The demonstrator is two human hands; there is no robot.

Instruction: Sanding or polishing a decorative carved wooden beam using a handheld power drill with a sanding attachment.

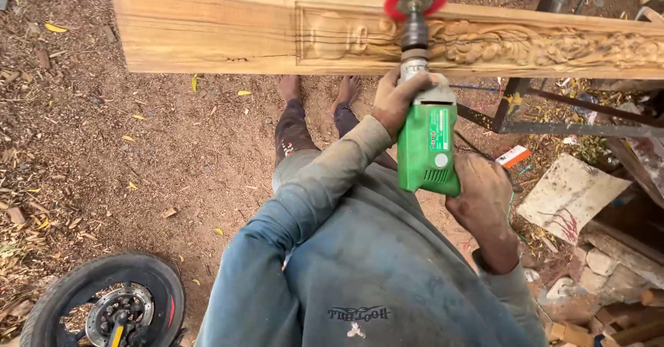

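Currently both hands, left [395, 102] and right [484, 198], grip the green electric drill [429, 146]; its red abrasive wheel [416, 0] meets the long carved wooden plank [207, 32] beyond them. Carving looks complete; sanding apparently underway.

Between the hands, the drill [429, 146] has a bright green body with a pale grey collar and a dark steel chuck. Beyond the left hand [395, 101] its round brush wheel [416, 0] is red with a silvery hub. The plank [207, 32] past it is pale honey-yellow wood, carved with a leafy scroll pattern [526, 42]. The sleeves [311, 195] are faded blue-grey, dust-streaked. The ground [138, 146] left of the hands is reddish-brown, flecked with yellow leaves. The tyre [104, 298] is black with a red stripe.
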